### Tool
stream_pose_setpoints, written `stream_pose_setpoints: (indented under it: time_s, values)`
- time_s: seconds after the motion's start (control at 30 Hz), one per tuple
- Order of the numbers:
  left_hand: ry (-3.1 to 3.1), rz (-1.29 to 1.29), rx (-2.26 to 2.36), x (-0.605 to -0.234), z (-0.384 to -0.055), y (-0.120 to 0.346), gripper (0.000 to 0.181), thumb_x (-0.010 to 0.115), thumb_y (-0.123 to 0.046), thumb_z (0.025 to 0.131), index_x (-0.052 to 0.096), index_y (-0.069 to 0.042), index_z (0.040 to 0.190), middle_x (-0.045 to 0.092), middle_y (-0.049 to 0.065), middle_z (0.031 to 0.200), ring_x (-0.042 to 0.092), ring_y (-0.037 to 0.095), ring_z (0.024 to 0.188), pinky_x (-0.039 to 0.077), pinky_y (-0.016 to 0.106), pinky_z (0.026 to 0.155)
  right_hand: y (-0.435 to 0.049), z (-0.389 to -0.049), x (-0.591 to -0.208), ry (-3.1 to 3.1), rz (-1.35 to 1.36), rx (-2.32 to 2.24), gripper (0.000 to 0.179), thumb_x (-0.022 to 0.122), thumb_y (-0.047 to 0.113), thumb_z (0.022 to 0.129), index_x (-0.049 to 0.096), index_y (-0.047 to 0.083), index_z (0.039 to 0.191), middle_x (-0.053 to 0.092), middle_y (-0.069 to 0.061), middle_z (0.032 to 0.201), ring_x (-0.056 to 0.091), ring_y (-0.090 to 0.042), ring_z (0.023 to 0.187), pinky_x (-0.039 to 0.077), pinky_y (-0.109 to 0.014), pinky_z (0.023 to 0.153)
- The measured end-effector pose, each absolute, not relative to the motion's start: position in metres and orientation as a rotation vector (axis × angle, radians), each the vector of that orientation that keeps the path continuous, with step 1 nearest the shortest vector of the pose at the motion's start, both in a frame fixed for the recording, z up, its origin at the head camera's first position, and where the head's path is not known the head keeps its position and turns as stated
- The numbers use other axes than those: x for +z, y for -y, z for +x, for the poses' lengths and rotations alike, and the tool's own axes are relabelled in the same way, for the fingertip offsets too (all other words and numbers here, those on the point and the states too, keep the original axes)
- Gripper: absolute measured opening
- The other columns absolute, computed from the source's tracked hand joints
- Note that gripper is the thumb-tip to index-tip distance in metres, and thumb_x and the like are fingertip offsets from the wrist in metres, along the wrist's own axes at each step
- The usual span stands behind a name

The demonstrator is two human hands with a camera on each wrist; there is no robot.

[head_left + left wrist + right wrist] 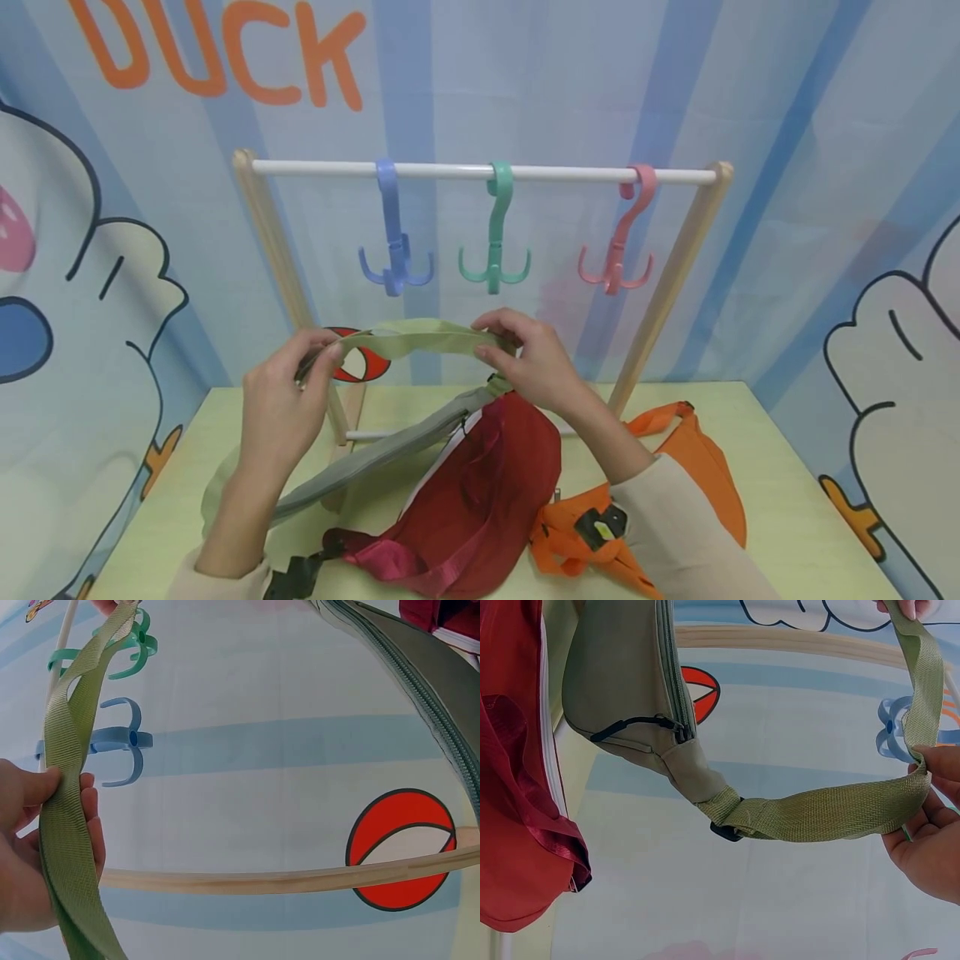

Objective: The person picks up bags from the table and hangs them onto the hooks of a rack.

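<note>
A grey-green waist bag (375,457) hangs tilted above the table by its light green webbing strap (427,342). My left hand (281,408) pinches the strap at its left end between thumb and fingers. At the strap's right end, my right hand (536,358) grips the webbing the same way. In the right wrist view, the strap (825,810) joins the bag's end (630,682) beside its zip. A dark red bag (517,483) lies below the hands, partly behind the grey-green bag's edge. To its right, the right forearm partly hides an orange bag (708,475).
Behind the hands stands a wooden-sided rack with a white bar (442,171). From it hang a blue hook (393,242), a green hook (495,237) and a pink hook (618,242). A black buckle (296,575) lies near the left sleeve on the pale table (795,517).
</note>
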State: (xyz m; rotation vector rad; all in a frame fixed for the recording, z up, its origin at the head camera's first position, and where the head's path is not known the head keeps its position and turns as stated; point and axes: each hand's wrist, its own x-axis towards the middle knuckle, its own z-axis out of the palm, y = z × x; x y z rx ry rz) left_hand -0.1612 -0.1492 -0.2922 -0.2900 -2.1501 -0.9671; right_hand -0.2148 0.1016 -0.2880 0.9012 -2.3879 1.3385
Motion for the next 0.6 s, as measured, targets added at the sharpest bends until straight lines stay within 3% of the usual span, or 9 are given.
stream_pose_setpoints:
  time_s: [0.6]
  values:
    - [2.143,-0.311,-0.948,-0.2880,-0.1633,0.1490,0.007,0.062,-0.005,0.086,0.063,0.000,0.089,0.066,0.012,0.075,0.059,0.021,0.064,0.040,0.028,0.056,-0.1002,-0.2169,-0.2827,2.380,0.859,1.311,0.023,0.065,0.002,0.082,0.062,0.003,0.105,0.056,-0.003,0.076,0.048,-0.017,0.070,0.041,-0.030,0.065]
